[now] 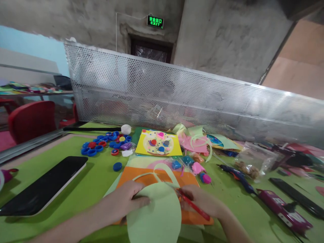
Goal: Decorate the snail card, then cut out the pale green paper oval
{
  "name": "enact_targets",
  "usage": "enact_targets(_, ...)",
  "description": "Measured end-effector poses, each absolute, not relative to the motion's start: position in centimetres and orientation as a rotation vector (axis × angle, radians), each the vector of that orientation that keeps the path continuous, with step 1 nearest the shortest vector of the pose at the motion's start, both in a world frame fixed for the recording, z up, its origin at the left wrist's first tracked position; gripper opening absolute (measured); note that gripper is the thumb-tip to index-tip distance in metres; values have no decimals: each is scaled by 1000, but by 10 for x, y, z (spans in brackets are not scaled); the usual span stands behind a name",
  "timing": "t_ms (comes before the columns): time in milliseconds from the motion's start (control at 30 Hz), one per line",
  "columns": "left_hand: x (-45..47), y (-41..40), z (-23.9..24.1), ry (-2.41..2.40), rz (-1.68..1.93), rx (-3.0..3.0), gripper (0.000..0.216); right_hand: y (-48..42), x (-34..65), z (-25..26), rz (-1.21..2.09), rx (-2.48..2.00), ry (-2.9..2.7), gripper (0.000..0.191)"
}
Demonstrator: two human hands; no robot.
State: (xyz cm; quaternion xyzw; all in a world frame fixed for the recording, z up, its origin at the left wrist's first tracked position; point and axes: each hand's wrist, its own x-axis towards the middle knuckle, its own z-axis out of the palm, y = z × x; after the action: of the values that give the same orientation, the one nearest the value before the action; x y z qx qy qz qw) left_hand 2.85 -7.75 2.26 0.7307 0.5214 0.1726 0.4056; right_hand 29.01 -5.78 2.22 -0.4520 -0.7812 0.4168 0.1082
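My left hand [131, 200] pinches a pale green paper disc [155, 216] by its upper left edge, thumb on top. The disc is rounded and its lower part runs out of view. At its upper right edge my right hand [199, 199] is closed on red-handled scissors [194, 205]. The blades are mostly hidden and blurred by the paper. A thin curled green paper strip [162, 167] lies just beyond the disc. Under both hands is an orange sheet [187, 179] on the green tabletop.
A yellow card with a decorated circle [160, 143] lies ahead. Blue and red bottle caps [93, 148] and a black phone [48, 185] sit left. Clay lumps [197, 168], paper scraps [192, 143], a glue gun [236, 175] and a purple power strip [283, 211] lie right. A perforated metal screen [141, 84] stands behind.
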Motion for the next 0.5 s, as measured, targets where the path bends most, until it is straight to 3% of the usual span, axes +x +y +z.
enact_targets(500,26,-80,19,1259,376,1740,33,-59,286,21,1120,-1457,-2369,8)
